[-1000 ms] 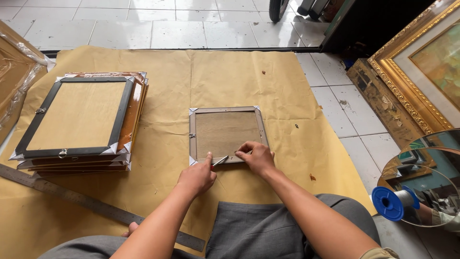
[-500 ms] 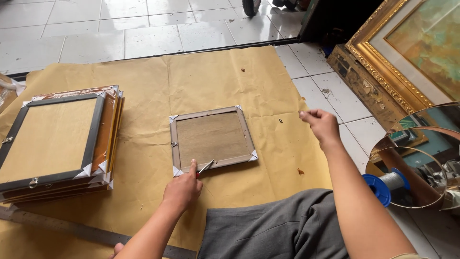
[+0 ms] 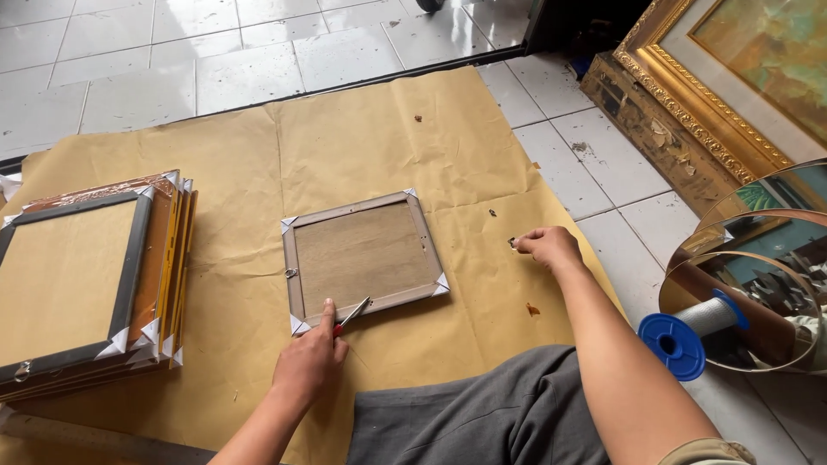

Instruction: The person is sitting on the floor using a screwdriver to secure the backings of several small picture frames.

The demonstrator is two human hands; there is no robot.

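While the grey picture frame lies face down in the middle of the brown paper, keep left hand curled around the small pliers at the near rail, pinch the tiny piece with right hand beside, away from frame stack.

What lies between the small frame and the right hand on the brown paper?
Only bare brown paper with a small dark speck separates the frame from the right hand, head view.
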